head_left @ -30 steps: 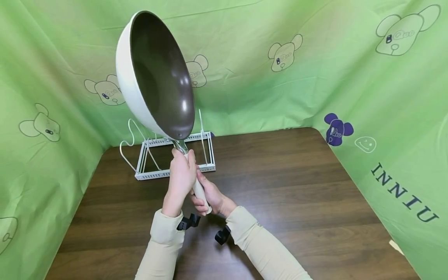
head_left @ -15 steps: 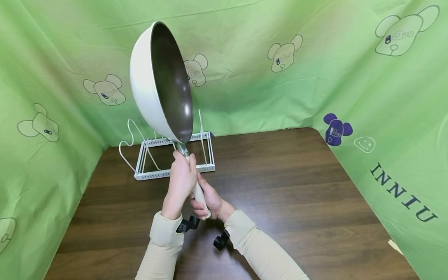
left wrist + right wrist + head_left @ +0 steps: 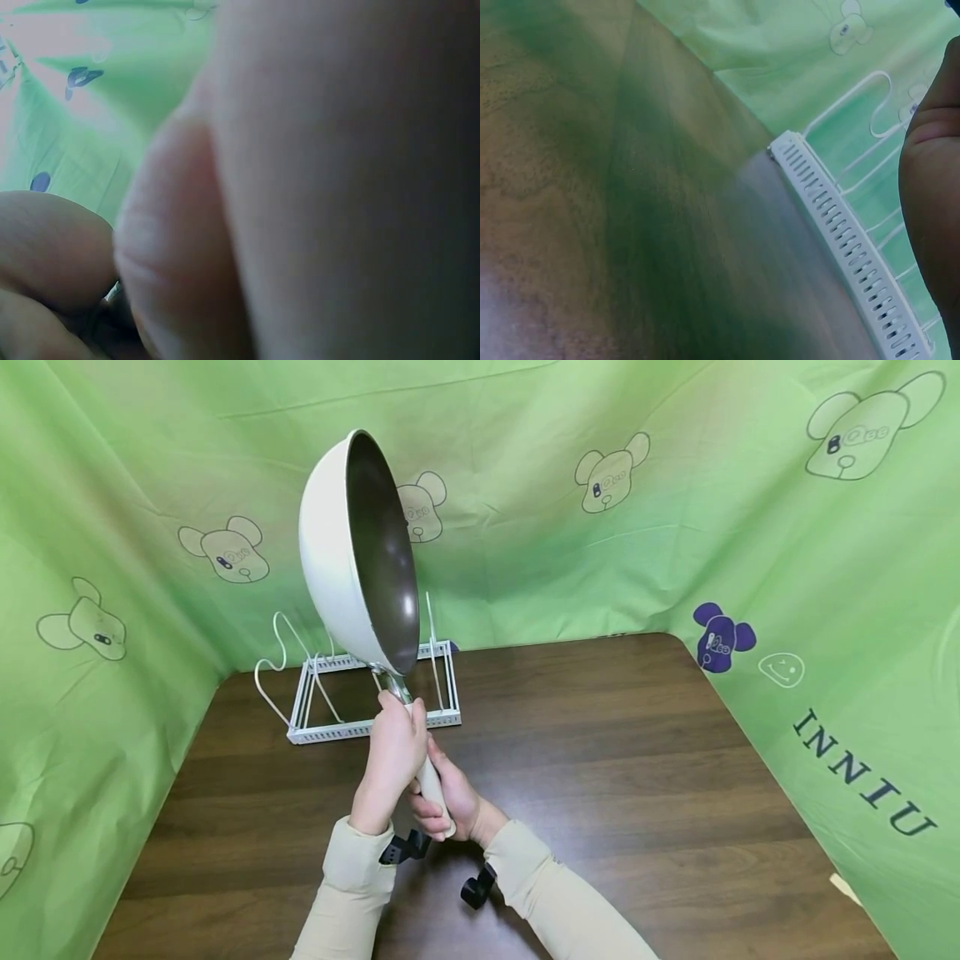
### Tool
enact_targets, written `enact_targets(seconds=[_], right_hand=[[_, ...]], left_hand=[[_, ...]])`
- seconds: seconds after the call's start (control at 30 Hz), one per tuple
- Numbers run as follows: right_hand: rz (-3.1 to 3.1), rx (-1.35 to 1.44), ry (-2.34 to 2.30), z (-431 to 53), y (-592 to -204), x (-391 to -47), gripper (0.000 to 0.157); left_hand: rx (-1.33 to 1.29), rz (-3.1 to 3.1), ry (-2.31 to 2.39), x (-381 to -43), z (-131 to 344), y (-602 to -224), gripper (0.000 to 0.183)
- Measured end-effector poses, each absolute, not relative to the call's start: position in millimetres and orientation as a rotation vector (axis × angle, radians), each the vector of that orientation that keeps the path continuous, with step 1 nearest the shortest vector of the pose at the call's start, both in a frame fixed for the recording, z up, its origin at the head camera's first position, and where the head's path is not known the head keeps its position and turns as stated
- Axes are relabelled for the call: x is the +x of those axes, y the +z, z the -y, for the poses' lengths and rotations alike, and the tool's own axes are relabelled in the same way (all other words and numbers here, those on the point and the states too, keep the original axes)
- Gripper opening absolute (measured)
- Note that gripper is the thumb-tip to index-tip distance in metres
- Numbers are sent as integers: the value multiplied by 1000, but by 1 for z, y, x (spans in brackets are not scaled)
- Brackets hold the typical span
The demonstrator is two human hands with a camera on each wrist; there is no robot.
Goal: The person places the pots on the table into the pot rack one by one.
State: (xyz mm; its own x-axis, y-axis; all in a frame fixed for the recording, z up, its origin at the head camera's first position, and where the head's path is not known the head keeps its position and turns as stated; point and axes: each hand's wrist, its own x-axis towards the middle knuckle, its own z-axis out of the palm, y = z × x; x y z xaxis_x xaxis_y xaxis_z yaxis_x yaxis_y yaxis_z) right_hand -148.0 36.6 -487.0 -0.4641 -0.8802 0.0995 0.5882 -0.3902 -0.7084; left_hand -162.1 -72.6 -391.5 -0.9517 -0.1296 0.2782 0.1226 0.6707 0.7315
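A deep frying pan (image 3: pixel 326 543), white outside and dark brown inside, is held up on its edge in the head view, its opening turned to the right. My left hand (image 3: pixel 395 747) grips the upper part of its pale handle (image 3: pixel 431 782), just below the metal joint. Lower down, my right hand (image 3: pixel 452 797) curls round the handle near its end. Skin of the left hand (image 3: pixel 172 240) fills most of the left wrist view. At the right edge of the right wrist view shows part of the right hand (image 3: pixel 937 172).
Behind the pan, a white metal rack (image 3: pixel 330 732) with upright wire dividers stands at the back left of the brown wooden table (image 3: pixel 600 777). The pan overlaps the rack in the head view. Green printed cloth (image 3: pixel 525 568) encloses the table's back and sides.
The pan has turned so that its opening faces more to the right and less of its inside shows. It has also come lower and rightward, with both hands shifting slightly toward me.
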Motion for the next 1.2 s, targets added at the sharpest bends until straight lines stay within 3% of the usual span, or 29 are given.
enact_targets(seconds=[1.2], right_hand=[[-694,-509,-2012,-50,-509,-142,66]], left_hand=[[35,2666,-1135,-167,57,-413,24]])
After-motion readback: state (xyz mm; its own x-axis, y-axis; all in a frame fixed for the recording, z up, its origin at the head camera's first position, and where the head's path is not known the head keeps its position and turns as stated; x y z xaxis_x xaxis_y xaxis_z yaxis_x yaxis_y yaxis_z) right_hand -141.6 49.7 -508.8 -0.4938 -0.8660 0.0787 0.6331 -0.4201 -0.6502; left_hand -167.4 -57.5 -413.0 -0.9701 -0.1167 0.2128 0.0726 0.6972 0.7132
